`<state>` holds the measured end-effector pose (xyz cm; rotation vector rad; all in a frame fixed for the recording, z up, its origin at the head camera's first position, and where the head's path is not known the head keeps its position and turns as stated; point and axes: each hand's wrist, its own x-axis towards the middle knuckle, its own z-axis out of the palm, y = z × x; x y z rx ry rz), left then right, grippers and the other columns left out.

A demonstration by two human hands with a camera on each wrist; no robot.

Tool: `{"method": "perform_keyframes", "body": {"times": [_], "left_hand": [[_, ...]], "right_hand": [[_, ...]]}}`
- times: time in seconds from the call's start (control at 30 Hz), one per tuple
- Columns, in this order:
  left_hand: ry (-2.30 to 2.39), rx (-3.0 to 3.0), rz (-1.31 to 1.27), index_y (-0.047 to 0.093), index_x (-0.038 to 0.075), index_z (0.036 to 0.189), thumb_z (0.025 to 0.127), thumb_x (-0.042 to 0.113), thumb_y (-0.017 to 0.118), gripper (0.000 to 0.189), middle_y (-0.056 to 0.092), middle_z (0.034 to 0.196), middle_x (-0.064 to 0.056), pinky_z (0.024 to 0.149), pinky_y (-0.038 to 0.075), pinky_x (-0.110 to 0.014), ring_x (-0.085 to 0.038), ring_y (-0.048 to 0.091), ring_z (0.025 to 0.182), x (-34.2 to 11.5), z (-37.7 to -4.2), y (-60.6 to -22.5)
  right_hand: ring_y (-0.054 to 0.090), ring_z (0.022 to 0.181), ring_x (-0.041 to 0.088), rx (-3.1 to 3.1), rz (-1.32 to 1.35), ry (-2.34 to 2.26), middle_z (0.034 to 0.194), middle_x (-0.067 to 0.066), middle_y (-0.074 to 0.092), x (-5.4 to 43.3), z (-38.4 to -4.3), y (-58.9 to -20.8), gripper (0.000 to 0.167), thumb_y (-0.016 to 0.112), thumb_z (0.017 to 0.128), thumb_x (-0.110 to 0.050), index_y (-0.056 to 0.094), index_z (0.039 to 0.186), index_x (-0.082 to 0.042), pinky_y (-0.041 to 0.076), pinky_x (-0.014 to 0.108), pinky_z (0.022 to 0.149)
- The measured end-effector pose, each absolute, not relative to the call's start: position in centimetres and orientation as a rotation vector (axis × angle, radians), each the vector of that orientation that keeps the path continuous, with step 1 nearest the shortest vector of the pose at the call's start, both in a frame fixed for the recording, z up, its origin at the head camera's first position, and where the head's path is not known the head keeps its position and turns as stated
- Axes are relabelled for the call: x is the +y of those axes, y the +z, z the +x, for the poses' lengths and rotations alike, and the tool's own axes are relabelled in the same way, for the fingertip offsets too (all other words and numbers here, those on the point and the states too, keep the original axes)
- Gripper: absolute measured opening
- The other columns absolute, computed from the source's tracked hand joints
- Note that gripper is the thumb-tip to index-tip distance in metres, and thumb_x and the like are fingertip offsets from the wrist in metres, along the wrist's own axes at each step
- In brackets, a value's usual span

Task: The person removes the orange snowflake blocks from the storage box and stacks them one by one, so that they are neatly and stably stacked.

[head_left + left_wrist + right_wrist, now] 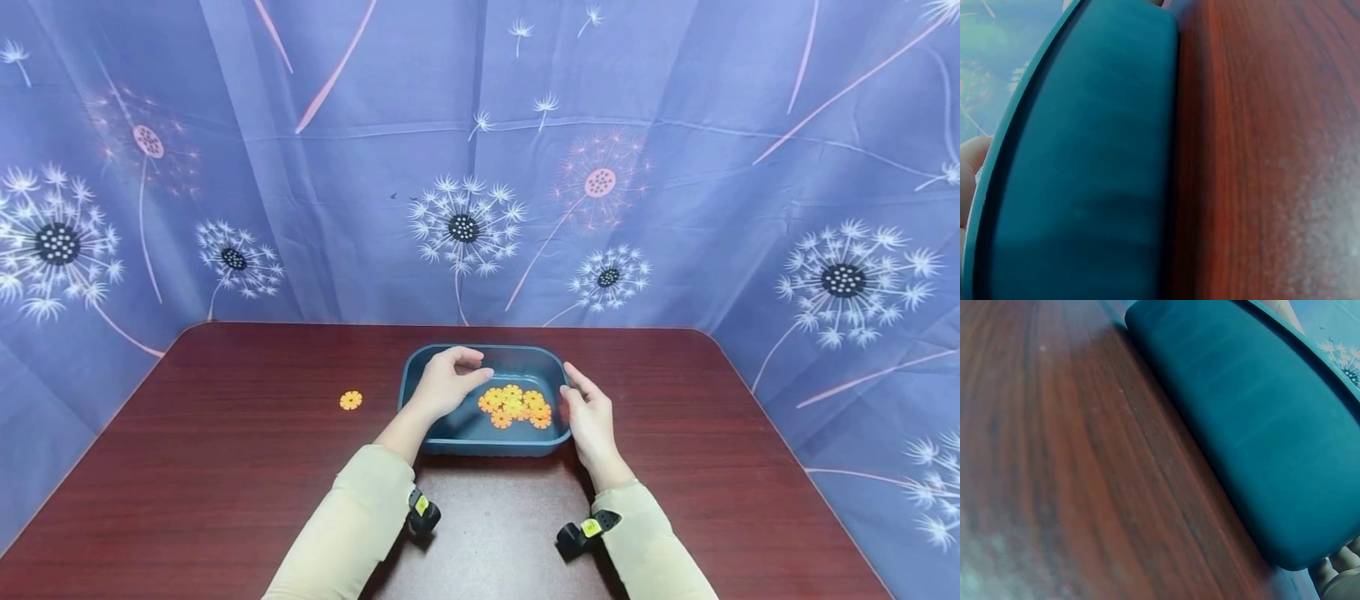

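Near the back of the table sits a dark teal plastic tub (486, 447), rectangular with rounded corners. Several orange, notched flower-shaped discs (513, 404) lie in a heap on the right part of its floor. My left hand (446, 385) is over the left side of the tub, thumb and fingers apart, with nothing visible between them. At the tub's right end, my right hand (592, 421) grips the rim, thumb on top and index finger pointing forward along the outside. Curled fingers (1342, 562) show beside the tub's wall in the right wrist view.
One orange disc (351, 400) lies alone on the reddish-brown wooden table (247, 467), left of the tub. Blue curtains (337, 208) with a dandelion print hang behind and along both sides of the table.
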<state>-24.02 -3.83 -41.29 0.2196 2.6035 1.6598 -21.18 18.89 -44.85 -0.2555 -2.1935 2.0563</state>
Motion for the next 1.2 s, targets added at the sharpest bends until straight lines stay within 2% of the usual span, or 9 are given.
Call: {"method": "perform_keyframes", "body": {"times": [0.13, 0.33, 0.6, 0.77, 0.87, 1.0, 1.07, 1.1, 1.2], "left_hand": [[1.623, 2.596, 0.224, 0.063, 0.011, 0.117, 0.085, 0.031, 0.071, 0.039, 0.064, 0.113, -0.004, 0.082, 0.054, -0.033, -0.02, 0.06, 0.1, -3.6, -24.2, -41.8], [1.583, 2.572, 0.229, 0.063, 0.01, 0.117, 0.086, 0.027, 0.069, 0.036, 0.063, 0.116, -0.005, 0.085, 0.052, -0.037, -0.022, 0.058, 0.103, -3.7, -24.2, -42.3], [1.458, 2.586, 0.244, 0.063, 0.009, 0.115, 0.087, 0.023, 0.068, 0.032, 0.064, 0.112, -0.006, 0.084, 0.053, -0.038, -0.023, 0.059, 0.103, -3.4, -24.0, -42.1], [1.456, 2.587, 0.271, 0.063, 0.008, 0.114, 0.087, 0.021, 0.068, 0.03, 0.065, 0.112, -0.008, 0.084, 0.053, -0.038, -0.024, 0.061, 0.103, -3.3, -24.6, -42.0], [1.442, 2.574, 0.289, 0.062, 0.008, 0.114, 0.087, 0.02, 0.068, 0.03, 0.064, 0.113, -0.008, 0.083, 0.053, -0.037, -0.024, 0.061, 0.103, -3.2, -24.9, -42.1], [1.372, 2.572, 0.313, 0.063, 0.007, 0.113, 0.086, 0.019, 0.069, 0.031, 0.063, 0.112, -0.009, 0.082, 0.052, -0.037, -0.023, 0.059, 0.101, -3.0, -25.2, -42.3], [1.34, 2.58, 0.314, 0.064, 0.006, 0.112, 0.085, 0.019, 0.069, 0.03, 0.063, 0.111, -0.01, 0.082, 0.051, -0.038, -0.024, 0.059, 0.1, -2.9, -25.3, -42.6], [1.325, 2.587, 0.315, 0.064, 0.006, 0.111, 0.085, 0.018, 0.069, 0.028, 0.063, 0.11, -0.01, 0.083, 0.051, -0.039, -0.024, 0.059, 0.099, -2.9, -25.3, -42.7], [1.289, 2.601, 0.318, 0.066, 0.007, 0.106, 0.086, 0.017, 0.068, 0.023, 0.063, 0.109, -0.009, 0.084, 0.05, -0.039, -0.024, 0.059, 0.1, -2.8, -25.4, -43.0]], "right_hand": [[0.041, 0.053, 0.011, -2.216, -0.271, 2.049, 0.127, 0.007, 0.052, 19.0, -20.9, -44.9, 0.046, 0.049, 0.095, -0.011, 0.046, 0.141, -0.017, 0.042, 0.022, 0.058], [0.042, 0.053, 0.01, -2.244, -0.256, 2.054, 0.136, 0.006, 0.049, 19.0, -20.7, -44.9, 0.046, 0.048, 0.096, -0.012, 0.045, 0.141, -0.018, 0.043, 0.022, 0.061], [0.038, 0.05, 0.008, -2.224, -0.259, 2.038, 0.138, 0.006, 0.048, 19.1, -20.8, -44.9, 0.045, 0.049, 0.096, -0.011, 0.047, 0.14, -0.019, 0.043, 0.022, 0.06], [0.04, 0.051, 0.012, -2.227, -0.273, 2.03, 0.114, 0.012, 0.053, 18.9, -20.9, -45.0, 0.045, 0.049, 0.095, -0.011, 0.047, 0.14, -0.018, 0.042, 0.024, 0.058], [0.042, 0.052, 0.012, -2.237, -0.269, 2.018, 0.113, 0.013, 0.053, 18.8, -20.9, -45.1, 0.045, 0.049, 0.095, -0.011, 0.047, 0.14, -0.018, 0.042, 0.024, 0.058], [0.042, 0.052, 0.01, -2.224, -0.25, 2.018, 0.124, 0.008, 0.053, 18.8, -21.0, -45.0, 0.045, 0.05, 0.095, -0.011, 0.048, 0.139, -0.02, 0.042, 0.022, 0.058], [0.041, 0.051, 0.009, -2.215, -0.244, 2.031, 0.117, 0.01, 0.053, 18.8, -21.0, -45.0, 0.045, 0.049, 0.095, -0.011, 0.049, 0.139, -0.021, 0.041, 0.022, 0.057], [0.04, 0.05, 0.008, -2.216, -0.243, 2.027, 0.118, 0.006, 0.053, 18.8, -21.0, -45.0, 0.045, 0.049, 0.095, -0.011, 0.049, 0.139, -0.02, 0.041, 0.022, 0.056], [0.039, 0.049, 0.008, -2.22, -0.248, 2.025, 0.104, 0.008, 0.051, 18.7, -21.0, -44.9, 0.045, 0.049, 0.095, -0.01, 0.048, 0.139, -0.018, 0.041, 0.022, 0.055]]}}
